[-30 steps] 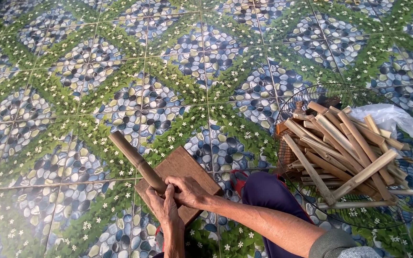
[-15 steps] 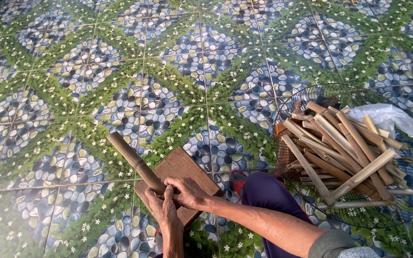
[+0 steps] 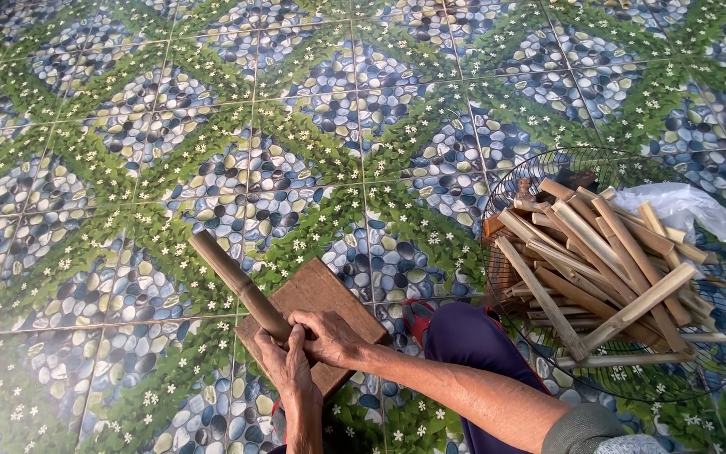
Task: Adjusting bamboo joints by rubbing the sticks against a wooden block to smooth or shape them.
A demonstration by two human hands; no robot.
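Both hands, the left hand (image 3: 283, 357) and right hand (image 3: 329, 335), stay clenched around the lower end of the bamboo stick (image 3: 237, 284) at lower centre, unmoved over the wooden block (image 3: 338, 298), so the grip is merely holding steady, with the bamboo pile (image 3: 598, 261) untouched at right.

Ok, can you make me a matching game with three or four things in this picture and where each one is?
Things:
1. bamboo stick
2. wooden board
3. pile of split bamboo
4. white plastic bag

Places:
A. flat on the tiled floor, under the hands
B. stacked on a round wire grille
C. gripped at its near end by both hands, the left hand and the right hand
D. behind the pile, on the far right

Pairs: 1-C, 2-A, 3-B, 4-D
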